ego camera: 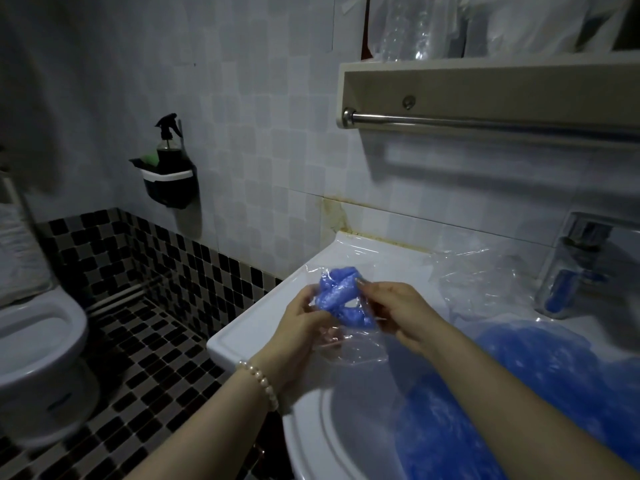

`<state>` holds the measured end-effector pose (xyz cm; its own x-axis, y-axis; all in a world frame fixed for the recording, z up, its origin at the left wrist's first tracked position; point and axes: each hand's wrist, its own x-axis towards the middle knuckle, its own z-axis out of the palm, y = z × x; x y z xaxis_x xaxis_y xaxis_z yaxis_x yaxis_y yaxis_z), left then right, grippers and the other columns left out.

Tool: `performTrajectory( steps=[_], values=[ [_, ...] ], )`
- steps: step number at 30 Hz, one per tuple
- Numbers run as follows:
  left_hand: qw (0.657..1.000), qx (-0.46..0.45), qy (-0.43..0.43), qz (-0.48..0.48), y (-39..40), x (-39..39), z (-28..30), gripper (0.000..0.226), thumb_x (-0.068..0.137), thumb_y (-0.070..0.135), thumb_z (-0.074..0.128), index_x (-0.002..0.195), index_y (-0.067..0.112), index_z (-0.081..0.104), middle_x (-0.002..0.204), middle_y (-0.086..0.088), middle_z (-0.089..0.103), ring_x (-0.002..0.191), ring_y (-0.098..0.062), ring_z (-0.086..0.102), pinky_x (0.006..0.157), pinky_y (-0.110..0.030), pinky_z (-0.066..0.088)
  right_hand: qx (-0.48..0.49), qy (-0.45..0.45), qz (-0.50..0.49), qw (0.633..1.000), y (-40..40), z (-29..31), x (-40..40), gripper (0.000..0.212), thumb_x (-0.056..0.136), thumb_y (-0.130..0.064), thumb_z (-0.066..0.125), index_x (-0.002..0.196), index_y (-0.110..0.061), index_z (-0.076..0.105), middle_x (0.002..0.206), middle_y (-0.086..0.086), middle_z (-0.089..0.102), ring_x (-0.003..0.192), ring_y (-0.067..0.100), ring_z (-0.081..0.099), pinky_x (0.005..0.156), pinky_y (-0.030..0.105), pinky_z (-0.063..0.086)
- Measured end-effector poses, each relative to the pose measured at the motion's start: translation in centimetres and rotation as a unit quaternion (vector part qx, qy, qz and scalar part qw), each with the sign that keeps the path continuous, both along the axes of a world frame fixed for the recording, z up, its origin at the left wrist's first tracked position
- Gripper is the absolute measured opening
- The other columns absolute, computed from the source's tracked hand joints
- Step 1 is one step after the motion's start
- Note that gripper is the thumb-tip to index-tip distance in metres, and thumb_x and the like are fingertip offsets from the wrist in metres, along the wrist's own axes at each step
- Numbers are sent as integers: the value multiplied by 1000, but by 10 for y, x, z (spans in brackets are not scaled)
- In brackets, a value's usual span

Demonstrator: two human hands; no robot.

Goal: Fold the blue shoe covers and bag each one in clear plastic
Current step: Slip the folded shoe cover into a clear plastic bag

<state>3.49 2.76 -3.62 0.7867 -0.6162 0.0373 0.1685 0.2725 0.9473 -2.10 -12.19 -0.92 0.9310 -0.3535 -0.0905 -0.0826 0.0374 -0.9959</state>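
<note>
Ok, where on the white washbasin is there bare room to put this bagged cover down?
Bare: white washbasin ledge left of both hands, and the bowl's left slope. Crowded: loose clear plastic bags by the chrome tap, blue shoe-cover heap filling the bowl's right.

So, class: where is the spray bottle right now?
In the head view, upper left: the spray bottle stands in a dark wall caddy, above the checkered tiles.

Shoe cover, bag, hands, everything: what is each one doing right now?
left hand: grips the clear bag
right hand: pinches the shoe cover
shoe cover: bunched up, partly inside the bag
clear bag: crumpled, held above the sink
pile of shoe covers: heaped in the sink
sink: no water visible
</note>
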Motion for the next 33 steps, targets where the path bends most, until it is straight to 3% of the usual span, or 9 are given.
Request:
performTrajectory(
  steps=[4,8,13,16,19,24,28,30,33],
  values=[
    [998,25,-37,33,0,-2,-2,55,59,0,73,112,-2,59,96,-23,70,80,-32,67,66,-35,53,20,-47,-64,997,8,-3,4,19,82,-20,68,73,-2,67,70,15,64,61,23,60,67,34,51],
    [997,31,-38,57,1,1,-3,37,72,-19,62,108,-8,61,93,-25,69,79,-32,65,72,-38,54,11,-68,-87,994,15,-5,5,22,93,-9,53,77,-5,67,72,12,65,67,24,61,75,41,51],
    [998,30,-24,59,1,-2,0,38,74,-26,46,98,-1,61,72,-9,69,61,-16,65,53,-22,50,-12,-27,-36,999,14,2,3,14,89,-20,59,87,-8,67,75,7,66,69,22,61,69,34,47],
    [998,32,-7,61,0,0,1,33,75,-17,51,103,-3,61,83,-18,70,68,-25,66,59,-30,52,-74,-6,-47,996,13,-3,1,18,85,-23,68,82,-6,61,71,10,62,62,22,57,56,28,45],
    [997,24,7,73,-2,0,2,18,89,-2,51,102,-6,63,87,-25,70,72,-32,67,69,-38,55,-79,-14,-68,994,12,-9,2,19,86,-14,67,72,-7,57,59,6,51,51,16,45,46,21,36],
    [996,10,10,91,-4,-1,1,26,98,16,46,107,1,65,97,-22,70,91,-37,68,82,-44,54,-21,-24,-54,998,10,-6,2,4,84,-10,67,81,-12,65,72,9,62,63,21,56,58,26,45],
    [995,4,34,93,-4,1,4,25,98,15,44,105,3,66,96,-21,71,88,-37,68,83,-46,53,-22,45,11,999,12,-4,-2,19,82,-22,70,96,-13,60,75,8,66,61,20,61,54,28,51],
    [995,6,39,93,-4,2,2,24,97,14,47,103,3,67,99,-24,69,90,-38,66,89,-50,50,0,53,26,998,13,-4,-3,24,81,-12,70,102,-8,60,76,10,66,60,20,63,51,27,53],
    [997,0,23,72,-1,2,1,25,91,13,55,109,-2,64,101,-27,67,91,-40,65,88,-49,50,39,33,21,998,11,-4,-2,31,79,5,67,109,-1,59,80,17,66,66,25,63,61,31,54]
  ],
)
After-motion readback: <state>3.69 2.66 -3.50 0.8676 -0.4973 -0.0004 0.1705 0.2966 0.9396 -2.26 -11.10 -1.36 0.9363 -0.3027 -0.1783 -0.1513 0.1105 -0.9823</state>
